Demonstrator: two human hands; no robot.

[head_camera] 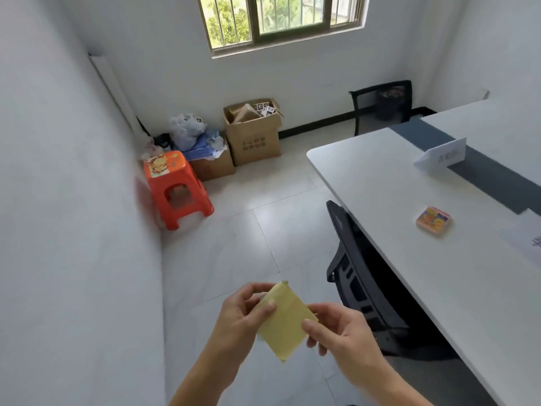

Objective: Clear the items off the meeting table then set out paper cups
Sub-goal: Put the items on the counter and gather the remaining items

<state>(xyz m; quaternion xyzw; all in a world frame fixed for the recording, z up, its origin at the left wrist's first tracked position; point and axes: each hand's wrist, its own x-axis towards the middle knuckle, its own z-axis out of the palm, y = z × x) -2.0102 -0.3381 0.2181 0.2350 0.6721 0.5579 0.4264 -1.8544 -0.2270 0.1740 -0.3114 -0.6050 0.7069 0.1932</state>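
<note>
We record an orange stool (175, 186) and an open cardboard box (254, 136) against the walls, well left of the worktop (409, 273). Left of the worktop's near edge, over the floor, the left hand (243, 312) has its grip narrow on the upper-left edge of a thin yellow pad (285, 320), thumb on top. The right hand (336, 332) pinches the pad's opposite corner, so both grips hold the one item. A black chair (351, 276) is tucked under the worktop's left edge. On the worktop lie a pink pad (433, 221) and, towards its far end, a white name card (442, 155). No paper cups are in view.

We judge the clearing part-done. We advise passing the yellow pad to one hand, pinching it flat so no sheets fan out, and depositing it off the worktop, perhaps in the box. That leaves the other hand free for the pink pad.
</note>
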